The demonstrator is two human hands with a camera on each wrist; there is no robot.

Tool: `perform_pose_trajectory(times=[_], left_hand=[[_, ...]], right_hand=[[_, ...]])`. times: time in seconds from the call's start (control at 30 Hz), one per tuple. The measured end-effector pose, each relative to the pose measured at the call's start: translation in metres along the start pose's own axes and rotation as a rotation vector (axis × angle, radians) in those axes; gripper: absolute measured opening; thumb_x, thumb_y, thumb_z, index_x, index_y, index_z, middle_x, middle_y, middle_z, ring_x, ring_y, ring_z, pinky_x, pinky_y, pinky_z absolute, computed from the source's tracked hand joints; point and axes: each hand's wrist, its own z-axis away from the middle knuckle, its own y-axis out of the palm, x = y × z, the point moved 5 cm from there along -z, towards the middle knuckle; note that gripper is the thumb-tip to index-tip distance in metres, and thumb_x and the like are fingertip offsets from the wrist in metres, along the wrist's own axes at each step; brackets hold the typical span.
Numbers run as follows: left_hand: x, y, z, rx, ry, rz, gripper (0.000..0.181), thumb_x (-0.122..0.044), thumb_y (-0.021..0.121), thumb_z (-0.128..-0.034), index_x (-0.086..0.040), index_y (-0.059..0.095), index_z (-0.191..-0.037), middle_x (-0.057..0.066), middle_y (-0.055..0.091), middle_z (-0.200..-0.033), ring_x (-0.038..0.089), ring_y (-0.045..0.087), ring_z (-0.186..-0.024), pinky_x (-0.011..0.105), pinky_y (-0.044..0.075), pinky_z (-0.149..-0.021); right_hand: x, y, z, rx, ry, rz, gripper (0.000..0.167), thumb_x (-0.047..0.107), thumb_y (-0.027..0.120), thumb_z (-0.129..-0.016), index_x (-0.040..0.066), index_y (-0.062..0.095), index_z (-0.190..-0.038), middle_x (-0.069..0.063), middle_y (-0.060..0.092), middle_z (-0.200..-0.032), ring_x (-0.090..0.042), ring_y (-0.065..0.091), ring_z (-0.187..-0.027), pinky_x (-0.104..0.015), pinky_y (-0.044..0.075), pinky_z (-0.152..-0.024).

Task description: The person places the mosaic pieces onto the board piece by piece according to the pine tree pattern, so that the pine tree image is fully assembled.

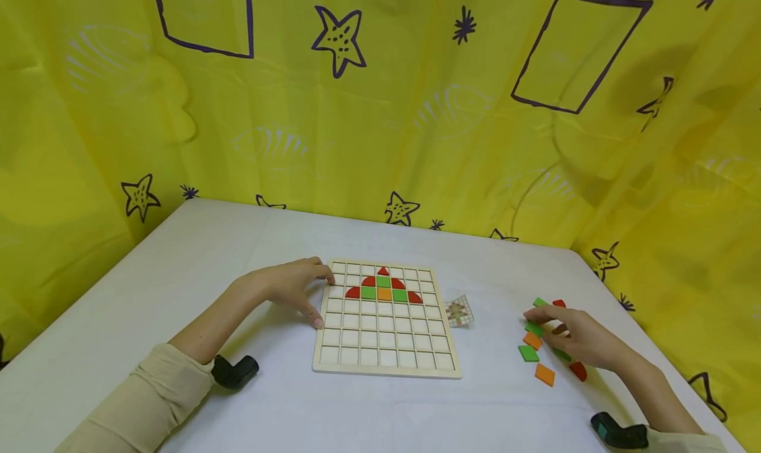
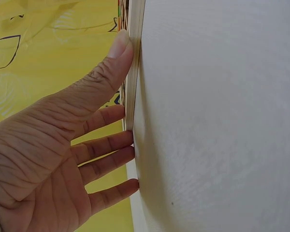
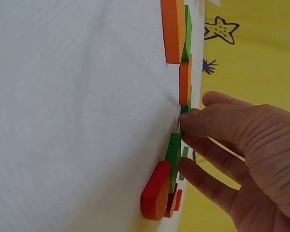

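A pale wooden grid board [image 1: 386, 340] lies on the white table. Its upper cells hold a red triangle [image 1: 383, 271], red rounded pieces [image 1: 353, 292], green squares [image 1: 383, 282] and an orange square [image 1: 384, 294]. My left hand [image 1: 291, 284] rests at the board's left edge, fingers and thumb spread along it. In the left wrist view the thumb touches the board's side [image 2: 133, 72]. My right hand [image 1: 585, 337] reaches down among loose tiles, thumb and index finger apart near a green tile [image 1: 534, 329]. The right wrist view shows the thumb beside that tile, partly hiding it.
A small card [image 1: 459, 312] with a printed grid pattern lies right of the board, one corner raised. Near the right hand lie orange tiles [image 1: 545, 374], another green tile [image 1: 528, 353] and a red rounded tile [image 1: 578, 372]. A yellow patterned curtain [image 1: 380, 109] surrounds the table [image 1: 250, 242].
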Motion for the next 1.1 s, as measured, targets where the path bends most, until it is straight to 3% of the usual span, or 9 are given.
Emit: perform_pose_trajectory(times=[0.23,0.5,1.1], left_hand=[[0.001,0.0,0.001,-0.002,0.003,0.0,0.076,-0.042,0.093,-0.0718,-0.01,0.06,-0.132,0.013,0.052,-0.142,0.033,0.049,-0.135,0.052,0.04,-0.114],[0.001,0.0,0.001,-0.006,0.009,-0.004,0.076,-0.043,0.093,-0.0717,-0.01,0.06,-0.132,0.011,0.053,-0.139,0.032,0.049,-0.134,0.052,0.039,-0.114],[0.001,-0.001,0.0,-0.006,0.005,-0.005,0.076,-0.042,0.093,-0.0716,-0.01,0.06,-0.133,0.01,0.053,-0.139,0.031,0.049,-0.134,0.051,0.04,-0.114]], right_hand=[[0.002,0.0,-0.002,-0.019,0.002,0.009,0.029,0.005,0.078,-0.088,0.006,0.07,-0.116,-0.008,0.073,-0.11,-0.003,0.062,-0.097,-0.024,0.056,-0.074],[0.005,0.002,-0.009,-0.018,0.03,0.068,0.023,0.009,0.081,-0.086,0.01,0.072,-0.107,0.007,0.07,-0.1,-0.004,0.062,-0.089,-0.026,0.056,-0.074],[0.052,-0.006,-0.033,-0.163,-0.133,0.097,0.027,0.002,0.082,-0.083,0.014,0.072,-0.106,0.01,0.071,-0.101,-0.003,0.062,-0.085,-0.027,0.057,-0.074]])
